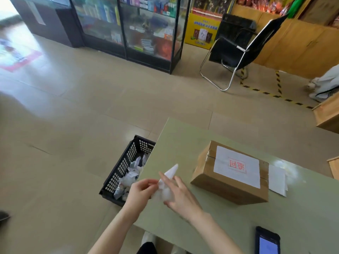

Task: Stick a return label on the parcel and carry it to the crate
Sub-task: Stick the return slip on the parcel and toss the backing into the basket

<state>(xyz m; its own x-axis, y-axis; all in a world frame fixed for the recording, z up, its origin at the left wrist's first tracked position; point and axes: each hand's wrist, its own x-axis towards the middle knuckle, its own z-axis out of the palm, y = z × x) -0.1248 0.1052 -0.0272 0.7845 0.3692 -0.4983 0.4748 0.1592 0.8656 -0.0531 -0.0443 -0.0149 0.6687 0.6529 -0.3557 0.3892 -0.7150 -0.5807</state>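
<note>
boxy cardboard parcel (230,177), white label (237,165)

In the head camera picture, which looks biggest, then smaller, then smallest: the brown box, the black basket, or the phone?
1. The brown box looks biggest.
2. The black basket looks a little smaller, but the table hides part of it.
3. The phone looks smallest, though the picture's edge cuts it off.

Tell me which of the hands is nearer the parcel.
Right. The right hand is over the table just left of the parcel; the left hand is farther left, by the table edge above the crate.
</note>
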